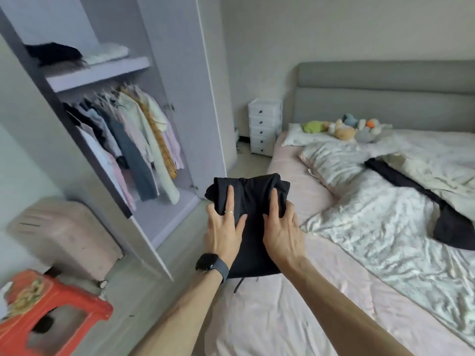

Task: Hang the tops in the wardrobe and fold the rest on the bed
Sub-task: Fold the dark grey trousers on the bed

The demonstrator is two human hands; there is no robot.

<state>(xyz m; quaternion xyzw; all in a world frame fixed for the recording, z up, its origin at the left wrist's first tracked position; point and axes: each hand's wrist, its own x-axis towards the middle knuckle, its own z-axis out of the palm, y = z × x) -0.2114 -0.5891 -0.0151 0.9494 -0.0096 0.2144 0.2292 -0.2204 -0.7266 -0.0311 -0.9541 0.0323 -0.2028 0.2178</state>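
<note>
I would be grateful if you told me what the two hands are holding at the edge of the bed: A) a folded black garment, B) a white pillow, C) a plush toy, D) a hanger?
A: the left hand and the right hand both grip the folded black garment by its sides.

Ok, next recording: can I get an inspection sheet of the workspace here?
Surface: bed with pink sheet, crumpled quilt on it.
Job's things: folded garment, black, held at the bed's edge; loose garment, black, on the quilt; wardrobe open, tops hanging inside.
Clutter: toys by the headboard; stool and suitcase on the floor.
Hands: left hand and right hand both grip the folded garment.
Cables: nothing seen.
Surroundings: drawers beside the bed.
</note>
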